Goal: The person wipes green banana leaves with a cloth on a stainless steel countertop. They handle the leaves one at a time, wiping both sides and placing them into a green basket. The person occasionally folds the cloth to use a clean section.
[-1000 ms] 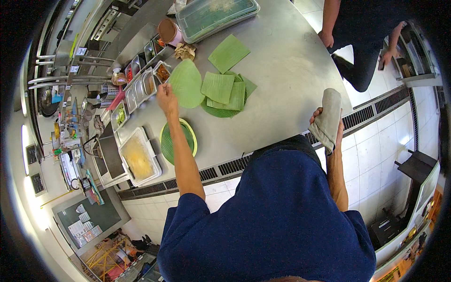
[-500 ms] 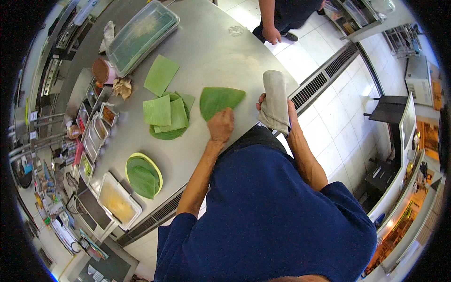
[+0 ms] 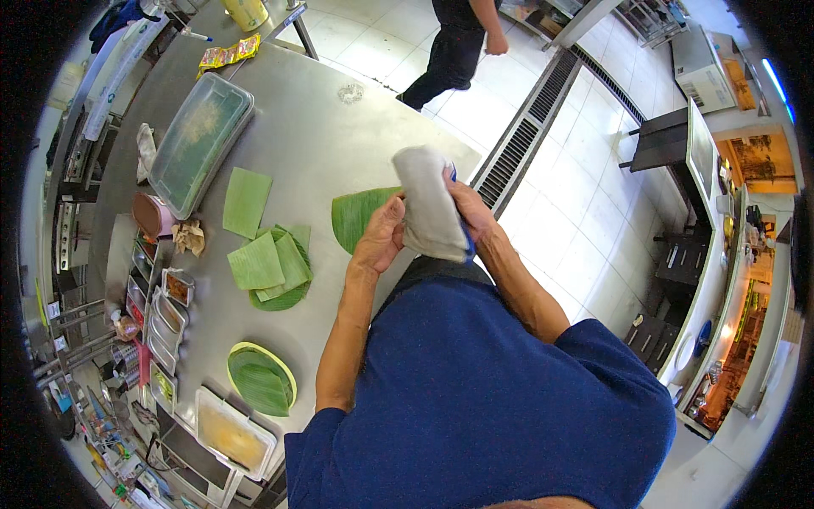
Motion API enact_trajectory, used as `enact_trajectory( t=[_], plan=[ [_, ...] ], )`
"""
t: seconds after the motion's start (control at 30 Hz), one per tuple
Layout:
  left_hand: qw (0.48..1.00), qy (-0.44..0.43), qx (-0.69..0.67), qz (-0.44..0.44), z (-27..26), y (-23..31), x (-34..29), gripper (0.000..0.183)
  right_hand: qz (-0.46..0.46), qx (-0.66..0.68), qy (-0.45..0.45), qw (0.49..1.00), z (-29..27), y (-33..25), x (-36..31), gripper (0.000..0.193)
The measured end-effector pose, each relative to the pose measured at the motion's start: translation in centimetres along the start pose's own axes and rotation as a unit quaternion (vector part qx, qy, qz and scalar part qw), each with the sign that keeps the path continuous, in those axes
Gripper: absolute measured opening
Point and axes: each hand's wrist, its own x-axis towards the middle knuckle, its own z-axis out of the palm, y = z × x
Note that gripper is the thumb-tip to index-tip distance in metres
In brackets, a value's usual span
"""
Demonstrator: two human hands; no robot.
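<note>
A folded, off-white cloth with a blue edge (image 3: pixel 426 204) is held between my two hands above the table's near right edge. My right hand (image 3: pixel 471 210) grips its right side, fingers closed on the blue edge. On the cloth's left side, my left hand (image 3: pixel 381 233) holds its lower corner, thumb facing up. Just behind that hand a large green leaf piece (image 3: pixel 354 216) lies flat, partly hidden by my fingers. Further left, several cut leaf pieces (image 3: pixel 257 263) are stacked, with one rectangular leaf (image 3: pixel 247 202) beyond them.
A yellow-rimmed oval dish (image 3: pixel 290 373) with leaf pieces is near left, beside a white tray (image 3: pixel 270 450). A lidded clear container (image 3: pixel 229 127) and small metal trays (image 3: pixel 165 335) line the metal table (image 3: pixel 339 127). Another person (image 3: pixel 449 51) stands beyond it.
My left hand has left the leaf and moved right onto the cloth. The cloth has come inward, and the view has shifted. The other person has moved.
</note>
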Motion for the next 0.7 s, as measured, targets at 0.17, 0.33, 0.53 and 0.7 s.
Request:
enact_trajectory(
  t=[0.17, 0.33, 0.53, 0.7],
  plan=[
    [0.983, 0.078, 0.152, 0.063, -0.1, 1.8, -0.3, 0.06, -0.15, -0.293, 0.066, 0.942, 2.3, -3.8, -0.8, 0.043],
    [0.984, 0.107, 0.087, 0.11, -1.7, 2.3, -2.0, 0.049, -0.114, -0.104, 0.041, 0.987, 2.9, -3.7, -0.4, 0.04],
    [0.973, 0.158, 0.103, 0.131, -5.5, 2.1, -2.9, 0.062, 0.01, 0.044, -0.125, 0.991, 4.2, -4.0, -0.9, 0.051],
    [0.992, 0.05, -0.078, 0.089, -4.4, 0.6, -3.2, 0.078, 0.028, 0.15, -0.163, 0.975, 6.9, -5.2, -3.0, 0.056]
  ],
)
